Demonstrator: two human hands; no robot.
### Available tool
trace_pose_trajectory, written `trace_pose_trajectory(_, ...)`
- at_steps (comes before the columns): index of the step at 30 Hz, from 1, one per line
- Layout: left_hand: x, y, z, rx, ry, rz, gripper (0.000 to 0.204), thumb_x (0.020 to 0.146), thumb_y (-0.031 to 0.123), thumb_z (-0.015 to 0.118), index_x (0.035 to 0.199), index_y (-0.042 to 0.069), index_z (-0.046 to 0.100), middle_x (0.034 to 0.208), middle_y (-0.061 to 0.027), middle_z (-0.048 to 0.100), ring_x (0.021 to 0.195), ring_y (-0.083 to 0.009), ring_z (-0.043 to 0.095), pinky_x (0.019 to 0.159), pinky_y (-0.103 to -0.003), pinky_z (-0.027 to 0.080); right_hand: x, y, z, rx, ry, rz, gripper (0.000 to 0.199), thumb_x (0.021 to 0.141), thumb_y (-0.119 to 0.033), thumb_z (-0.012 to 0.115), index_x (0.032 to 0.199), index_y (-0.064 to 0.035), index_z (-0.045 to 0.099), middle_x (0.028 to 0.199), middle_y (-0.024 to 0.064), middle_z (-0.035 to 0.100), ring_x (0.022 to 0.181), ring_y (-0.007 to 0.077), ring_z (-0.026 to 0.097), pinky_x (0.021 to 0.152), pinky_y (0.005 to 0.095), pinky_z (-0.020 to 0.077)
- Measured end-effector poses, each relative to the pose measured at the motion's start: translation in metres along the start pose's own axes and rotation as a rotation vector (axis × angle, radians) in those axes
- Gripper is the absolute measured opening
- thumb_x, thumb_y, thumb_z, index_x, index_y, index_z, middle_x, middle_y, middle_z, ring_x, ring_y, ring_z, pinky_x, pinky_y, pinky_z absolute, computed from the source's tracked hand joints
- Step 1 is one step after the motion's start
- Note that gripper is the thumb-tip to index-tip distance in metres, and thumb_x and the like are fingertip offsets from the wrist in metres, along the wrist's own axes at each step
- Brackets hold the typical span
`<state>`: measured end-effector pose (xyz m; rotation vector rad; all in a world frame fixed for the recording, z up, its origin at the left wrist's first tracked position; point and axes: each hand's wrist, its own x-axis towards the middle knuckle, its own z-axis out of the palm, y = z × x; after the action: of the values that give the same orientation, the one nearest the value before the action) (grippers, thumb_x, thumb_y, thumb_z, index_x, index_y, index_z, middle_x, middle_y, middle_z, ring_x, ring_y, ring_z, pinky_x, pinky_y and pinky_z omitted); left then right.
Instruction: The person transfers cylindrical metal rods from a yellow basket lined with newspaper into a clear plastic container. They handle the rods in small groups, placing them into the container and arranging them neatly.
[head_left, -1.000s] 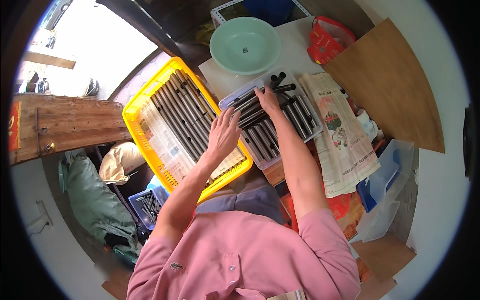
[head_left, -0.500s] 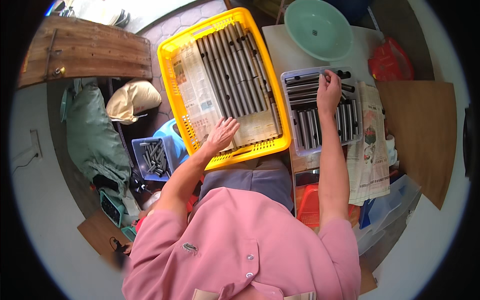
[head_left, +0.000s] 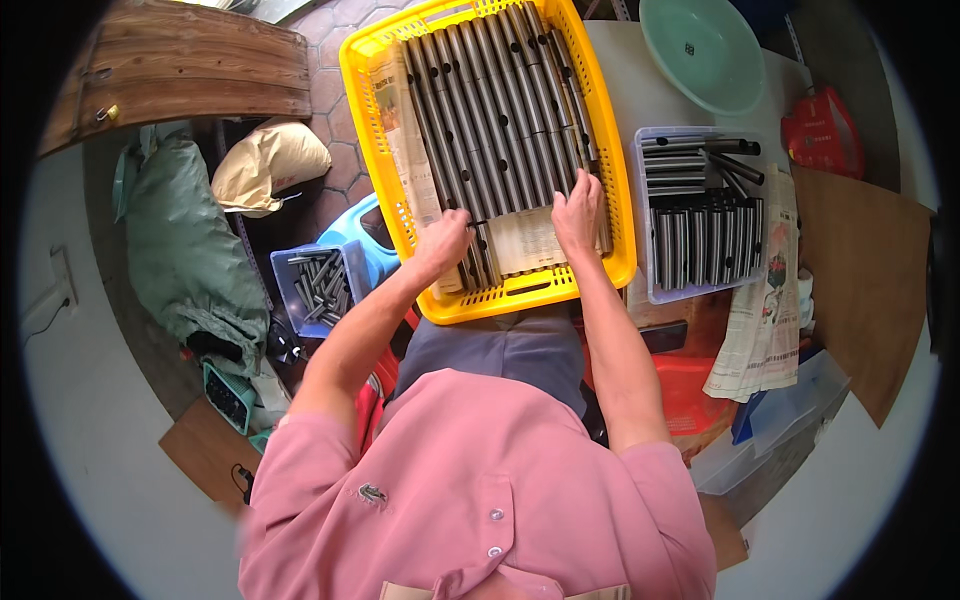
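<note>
A yellow plastic basket (head_left: 624, 240), lined with newspaper (head_left: 525, 243), holds a layer of dark metal tubes (head_left: 500, 130) side by side, some with holes in their sides. Shorter-looking tubes lie in a second row at the basket's near left. Over the start of that row is my left hand (head_left: 443, 243), its fingers closed at a tube's end. My right hand (head_left: 579, 215) is inside the basket's right part, fingertips drawn together by the near ends of the tubes. Whatever lies between those fingers is hidden.
Right of the basket stands a clear plastic bin (head_left: 655, 294) with more metal tubes. A green basin (head_left: 702, 50) is behind it, with folded newspaper (head_left: 745, 335) alongside. To the left are a blue bin (head_left: 285, 290) of small tubes and a paper sack (head_left: 268, 168).
My right hand has come from the clear bin into the yellow basket. My left hand's fingers, spread before, are now drawn in. More tubes show at the near left; the view has shifted.
</note>
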<state>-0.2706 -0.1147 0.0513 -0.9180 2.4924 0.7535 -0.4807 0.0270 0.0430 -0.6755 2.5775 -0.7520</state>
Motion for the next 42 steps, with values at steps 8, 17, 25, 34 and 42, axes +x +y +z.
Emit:
trace_pose_trajectory(8,0.074,0.014,0.036,-0.795,0.272,-0.540,0.079,0.086,0.045,0.073,0.143,-0.004,0.046,0.132,-0.0230,0.059,0.123,-0.0352,0.058,0.100,-0.043,0.048,0.036,-0.031,0.023,-0.045,-0.155,0.378,0.076,0.077,-0.029,0.078,0.137,0.0044,0.045,0.137,0.0271,0.047,0.131,0.0407,0.045,0.114,0.0481,0.0367)
trace_pose_trajectory(17,0.078,0.063,-0.014,-0.975,0.259,-0.745,0.098,0.075,0.056,0.080,0.142,-0.007,0.047,0.145,-0.0254,0.050,0.132,-0.0379,0.050,0.109,-0.045,0.041,0.018,-0.054,0.060,-0.071,-0.189,0.330,0.064,0.072,-0.027,0.080,0.121,0.0018,0.050,0.125,0.0211,0.053,0.120,0.0393,0.051,0.105,0.0478,0.0436)
trace_pose_trajectory(25,0.085,0.051,0.007,-0.933,0.295,-0.789,0.090,0.077,0.045,0.081,0.140,-0.009,0.045,0.132,-0.0224,0.060,0.119,-0.0335,0.059,0.102,-0.042,0.046,0.026,-0.055,0.053,-0.035,-0.244,0.386,0.070,0.071,-0.030,0.078,0.126,0.0041,0.050,0.129,0.0240,0.053,0.123,0.0395,0.051,0.106,0.0470,0.0456)
trace_pose_trajectory(34,0.080,0.042,0.021,-1.212,0.205,-0.769,0.070,0.094,0.053,0.061,0.135,-0.004,0.050,0.128,-0.0210,0.059,0.114,-0.0314,0.059,0.097,-0.046,0.047,0.005,-0.061,0.078,0.319,-0.431,0.430,0.065,0.070,-0.034,0.079,0.116,0.0025,0.052,0.112,0.0300,0.065,0.109,0.0433,0.064,0.093,0.0471,0.0534)
trace_pose_trajectory(42,0.049,0.046,0.010,-1.538,-0.067,-0.586,0.056,0.096,0.051,0.063,0.128,0.006,0.057,0.111,-0.0068,0.064,0.096,-0.0193,0.062,0.082,-0.037,0.053,0.007,-0.035,0.051,0.563,-0.587,0.300,0.068,0.060,-0.029,0.082,0.114,0.0033,0.056,0.099,0.0197,0.068,0.089,0.0305,0.067,0.080,0.0372,0.0549)
